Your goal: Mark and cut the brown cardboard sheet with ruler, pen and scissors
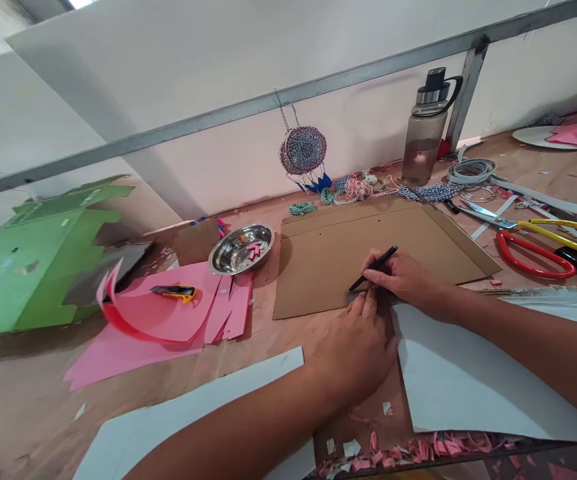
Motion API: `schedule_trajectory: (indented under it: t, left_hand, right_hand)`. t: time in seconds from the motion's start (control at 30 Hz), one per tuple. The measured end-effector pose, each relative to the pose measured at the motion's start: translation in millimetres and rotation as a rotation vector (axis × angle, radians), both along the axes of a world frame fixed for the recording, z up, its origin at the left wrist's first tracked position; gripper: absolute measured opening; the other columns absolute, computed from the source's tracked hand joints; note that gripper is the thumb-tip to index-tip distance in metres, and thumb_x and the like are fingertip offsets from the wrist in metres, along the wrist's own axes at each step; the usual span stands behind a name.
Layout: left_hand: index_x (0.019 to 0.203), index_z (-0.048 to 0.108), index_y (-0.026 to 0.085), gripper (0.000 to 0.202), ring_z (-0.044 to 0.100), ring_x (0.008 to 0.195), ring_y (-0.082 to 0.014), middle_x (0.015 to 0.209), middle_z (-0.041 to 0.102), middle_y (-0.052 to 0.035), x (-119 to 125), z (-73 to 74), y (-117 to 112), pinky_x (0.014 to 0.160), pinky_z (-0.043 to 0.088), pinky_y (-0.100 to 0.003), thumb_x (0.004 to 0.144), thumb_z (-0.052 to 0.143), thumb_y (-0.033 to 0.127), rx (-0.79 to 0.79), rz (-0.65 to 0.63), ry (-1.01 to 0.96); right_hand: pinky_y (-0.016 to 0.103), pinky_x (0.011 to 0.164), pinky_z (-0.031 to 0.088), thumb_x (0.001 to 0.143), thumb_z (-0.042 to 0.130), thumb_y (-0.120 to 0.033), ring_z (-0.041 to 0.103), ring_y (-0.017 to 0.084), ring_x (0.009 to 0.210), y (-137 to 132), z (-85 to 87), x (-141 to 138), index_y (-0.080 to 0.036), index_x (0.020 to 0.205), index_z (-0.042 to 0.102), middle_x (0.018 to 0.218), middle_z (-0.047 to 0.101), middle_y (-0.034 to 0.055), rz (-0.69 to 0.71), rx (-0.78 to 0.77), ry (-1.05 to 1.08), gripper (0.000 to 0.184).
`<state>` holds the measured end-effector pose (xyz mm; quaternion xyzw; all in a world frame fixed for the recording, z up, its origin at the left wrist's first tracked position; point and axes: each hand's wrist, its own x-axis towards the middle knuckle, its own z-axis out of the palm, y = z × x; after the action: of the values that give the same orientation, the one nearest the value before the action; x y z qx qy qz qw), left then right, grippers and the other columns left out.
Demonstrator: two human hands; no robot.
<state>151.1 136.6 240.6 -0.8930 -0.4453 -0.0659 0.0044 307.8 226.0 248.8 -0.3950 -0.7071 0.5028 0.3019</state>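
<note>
My right hand is closed on a black pen, its tip down at the near edge of a brown cardboard sheet. My left hand lies flat, fingers stretched out, pressing on something mostly hidden beneath it; the fingertips nearly meet the pen tip. A large white sheet lies just right of my left hand and under my right forearm.
Pink paper sheets with a yellow utility knife lie left. A steel bowl, green cardboard box, water bottle, yarn disc, red and yellow scissors, tape rolls and white sheet surround the cardboard.
</note>
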Motion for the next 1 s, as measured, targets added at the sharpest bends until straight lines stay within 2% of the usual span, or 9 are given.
schedule_trajectory:
  t: [0.17, 0.4, 0.63, 0.83, 1.0]
  left_hand:
    - [0.139, 0.043, 0.002, 0.059, 0.045, 0.131, -0.0325, 0.144, 0.046, -0.0229, -1, 0.3, 0, 0.096, 0.049, -0.043, 0.095, 0.043, 0.040, -0.005, -0.002, 0.004]
    - [0.140, 0.043, 0.001, 0.061, 0.045, 0.132, -0.0316, 0.146, 0.044, -0.0225, 0, 6.2, 1, 0.102, 0.046, -0.041, 0.093, 0.045, 0.040, -0.014, 0.007, 0.028]
    - [0.139, 0.044, 0.002, 0.057, 0.048, 0.130, -0.0305, 0.142, 0.049, -0.0215, 0, 9.3, 0, 0.103, 0.045, -0.040, 0.095, 0.041, 0.039, -0.012, -0.013, 0.063]
    - [0.135, 0.050, 0.002, 0.053, 0.048, 0.131, -0.0310, 0.142, 0.050, -0.0209, 1, 12.5, 0, 0.105, 0.042, -0.041, 0.096, 0.041, 0.037, 0.031, -0.040, 0.122]
    - [0.135, 0.051, 0.001, 0.054, 0.046, 0.132, -0.0308, 0.143, 0.049, -0.0218, 1, 12.8, 2, 0.107, 0.041, -0.040, 0.096, 0.042, 0.038, 0.023, -0.065, 0.160]
  right_hand:
    - [0.028, 0.061, 0.045, 0.086, 0.057, -0.034, 0.059, 0.016, 0.065, 6, -3.6, 7, -0.020, 0.082, 0.057, 0.069, 0.066, 0.0007, 0.002, 0.063, 0.006, 0.014]
    - [0.026, 0.058, 0.041, 0.085, 0.058, -0.032, 0.057, 0.015, 0.063, 8, -2.1, 16, -0.021, 0.080, 0.057, 0.066, 0.063, -0.0011, -0.025, 0.089, -0.031, 0.012]
    - [0.028, 0.061, 0.044, 0.085, 0.057, -0.034, 0.061, 0.017, 0.066, 6, 3.2, 24, -0.022, 0.080, 0.053, 0.068, 0.065, 0.0003, -0.010, -0.008, -0.002, 0.013]
    - [0.026, 0.059, 0.040, 0.086, 0.054, -0.032, 0.056, 0.015, 0.063, 7, 10.4, 35, -0.021, 0.079, 0.054, 0.067, 0.061, -0.0012, -0.063, 0.138, -0.157, 0.012]
    - [0.026, 0.058, 0.038, 0.086, 0.053, -0.032, 0.054, 0.015, 0.063, 4, 15.4, 43, -0.021, 0.079, 0.054, 0.067, 0.059, -0.0007, -0.076, 0.153, -0.216, 0.013]
